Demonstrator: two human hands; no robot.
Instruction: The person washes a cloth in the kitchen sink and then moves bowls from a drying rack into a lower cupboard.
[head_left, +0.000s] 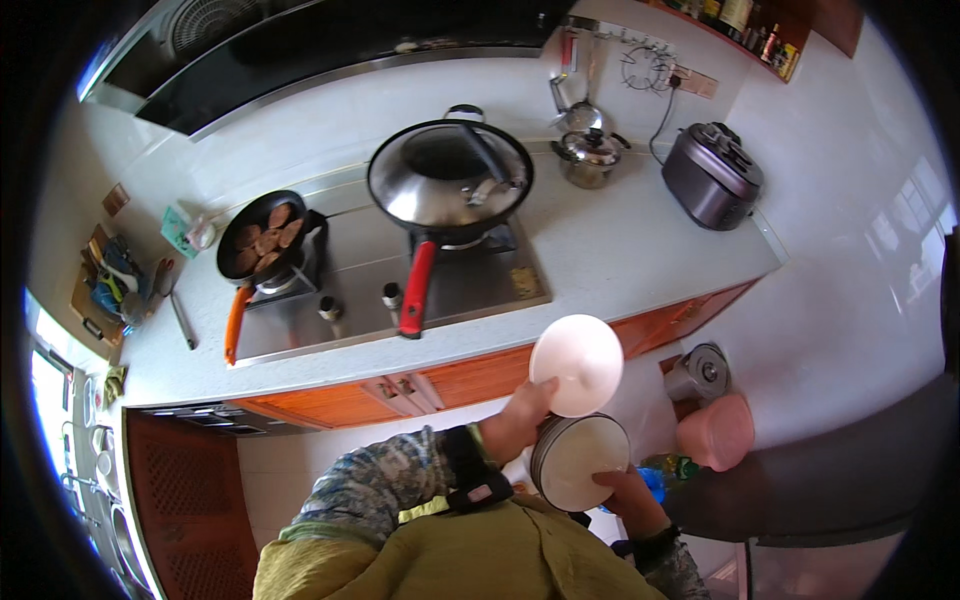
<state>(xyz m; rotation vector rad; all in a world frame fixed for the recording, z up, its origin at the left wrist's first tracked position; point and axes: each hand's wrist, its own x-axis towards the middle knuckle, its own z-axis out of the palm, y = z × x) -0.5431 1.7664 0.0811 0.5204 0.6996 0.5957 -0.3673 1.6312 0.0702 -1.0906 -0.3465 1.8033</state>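
My left hand (521, 420) grips a white bowl (576, 365) by its near edge, tilted in front of the counter's edge. Just below it, a stack of white dishes with dark rims (585, 461) is held close to my body. My right hand (634, 499) clasps the right side of that stack, its thumb over the top dish. Whether the stacked dishes are plates or shallow bowls I cannot tell. The bowl's lower edge overlaps the top of the stack in the picture; contact between them is unclear.
On the gas hob (352, 270) stand a lidded wok (450, 176) and a frying pan (259, 240) with browned meat pieces. Both handles project forward. A small steel pot (590, 157) and a rice cooker (712, 176) stand further right. A dark table (817, 465) lies at right.
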